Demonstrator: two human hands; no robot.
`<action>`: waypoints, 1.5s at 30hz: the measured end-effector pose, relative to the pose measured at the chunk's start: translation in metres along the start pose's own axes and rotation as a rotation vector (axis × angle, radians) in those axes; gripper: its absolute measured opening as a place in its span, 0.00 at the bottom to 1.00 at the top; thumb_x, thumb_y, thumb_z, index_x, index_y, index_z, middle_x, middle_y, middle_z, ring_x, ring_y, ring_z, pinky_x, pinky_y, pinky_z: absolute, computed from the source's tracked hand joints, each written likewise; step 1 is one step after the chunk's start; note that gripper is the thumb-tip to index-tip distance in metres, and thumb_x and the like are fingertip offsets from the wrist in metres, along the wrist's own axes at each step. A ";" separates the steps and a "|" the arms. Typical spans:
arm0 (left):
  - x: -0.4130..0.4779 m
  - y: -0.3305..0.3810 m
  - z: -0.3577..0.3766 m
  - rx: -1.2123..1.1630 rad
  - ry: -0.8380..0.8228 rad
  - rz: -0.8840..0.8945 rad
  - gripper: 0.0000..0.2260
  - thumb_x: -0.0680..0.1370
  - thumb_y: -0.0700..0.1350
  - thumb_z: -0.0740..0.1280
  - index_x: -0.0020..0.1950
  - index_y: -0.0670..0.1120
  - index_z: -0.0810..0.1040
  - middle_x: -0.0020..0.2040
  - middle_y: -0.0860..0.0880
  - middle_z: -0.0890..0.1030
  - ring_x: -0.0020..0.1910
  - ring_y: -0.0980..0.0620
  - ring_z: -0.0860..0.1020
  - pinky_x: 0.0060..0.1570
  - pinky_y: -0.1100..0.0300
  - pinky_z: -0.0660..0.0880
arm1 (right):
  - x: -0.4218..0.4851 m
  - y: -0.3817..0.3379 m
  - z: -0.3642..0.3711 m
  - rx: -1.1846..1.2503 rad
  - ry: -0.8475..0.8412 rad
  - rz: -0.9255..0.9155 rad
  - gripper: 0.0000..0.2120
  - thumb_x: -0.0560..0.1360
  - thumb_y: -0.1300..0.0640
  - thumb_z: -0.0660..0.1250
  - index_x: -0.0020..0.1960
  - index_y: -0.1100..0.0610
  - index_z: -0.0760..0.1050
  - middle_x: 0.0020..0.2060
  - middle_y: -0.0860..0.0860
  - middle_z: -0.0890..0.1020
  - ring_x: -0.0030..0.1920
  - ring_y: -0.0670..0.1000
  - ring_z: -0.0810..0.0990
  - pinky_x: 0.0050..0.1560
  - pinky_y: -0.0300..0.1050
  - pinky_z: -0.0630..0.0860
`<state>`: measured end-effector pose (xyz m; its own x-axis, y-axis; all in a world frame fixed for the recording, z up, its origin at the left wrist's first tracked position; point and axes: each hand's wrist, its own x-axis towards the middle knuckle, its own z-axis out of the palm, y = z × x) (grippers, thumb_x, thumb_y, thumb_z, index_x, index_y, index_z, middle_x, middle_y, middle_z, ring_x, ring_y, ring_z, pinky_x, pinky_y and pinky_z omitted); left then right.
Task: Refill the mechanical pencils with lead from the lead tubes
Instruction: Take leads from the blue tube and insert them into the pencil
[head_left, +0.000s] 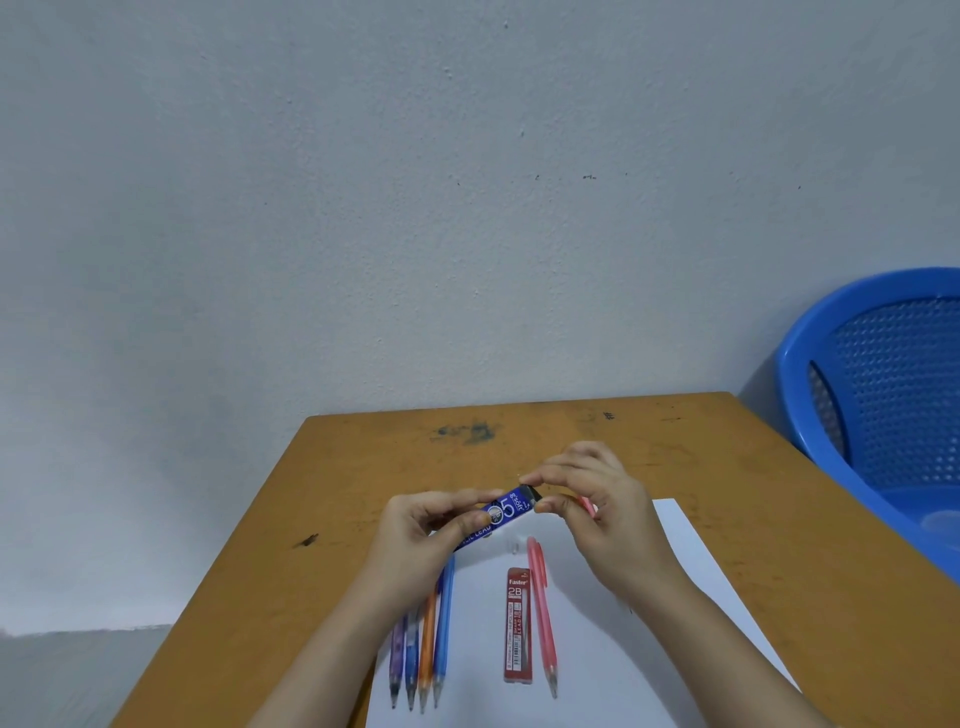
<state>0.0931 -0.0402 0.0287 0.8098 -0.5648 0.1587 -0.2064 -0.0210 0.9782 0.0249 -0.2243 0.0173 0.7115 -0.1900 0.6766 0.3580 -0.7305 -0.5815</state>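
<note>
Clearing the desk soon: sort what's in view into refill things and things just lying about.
For the job: blue lead tube, held by left hand and right hand; red lead tube; pink pencil; row of four pencils.
Lying about: blue basket; white sheet under the pencils.

Soft, cool, even light fills my view, and the wall (467, 208) reads a flat grey-blue. Under my right hand (597, 499) only a faint, blurred shadow falls on the white paper (675, 597). The wide lens bows the blue basket (883, 389) at three o'clock. Fine detail looks slightly soft throughout.
</note>
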 end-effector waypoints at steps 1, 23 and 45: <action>0.000 0.000 0.000 -0.002 0.000 -0.001 0.09 0.74 0.38 0.69 0.48 0.49 0.84 0.45 0.50 0.85 0.45 0.49 0.83 0.37 0.58 0.81 | 0.000 0.000 0.000 0.002 0.002 -0.003 0.09 0.71 0.58 0.67 0.49 0.50 0.83 0.44 0.36 0.80 0.55 0.40 0.71 0.54 0.29 0.68; -0.001 0.006 0.006 -0.142 0.054 0.081 0.08 0.69 0.40 0.69 0.46 0.45 0.84 0.41 0.48 0.85 0.39 0.54 0.83 0.37 0.65 0.78 | -0.003 -0.019 0.006 0.291 -0.133 0.264 0.15 0.69 0.56 0.74 0.51 0.39 0.78 0.49 0.42 0.79 0.52 0.44 0.77 0.49 0.41 0.74; 0.005 0.000 0.008 -0.420 0.124 -0.123 0.26 0.75 0.59 0.56 0.56 0.38 0.78 0.50 0.39 0.83 0.50 0.41 0.82 0.51 0.53 0.79 | -0.006 -0.005 0.009 -0.164 0.106 -0.116 0.12 0.74 0.53 0.65 0.56 0.46 0.78 0.48 0.41 0.80 0.54 0.45 0.75 0.52 0.50 0.75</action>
<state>0.0931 -0.0499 0.0282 0.8792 -0.4757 0.0280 0.1150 0.2689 0.9563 0.0242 -0.2138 0.0125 0.6004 -0.1600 0.7836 0.3242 -0.8470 -0.4214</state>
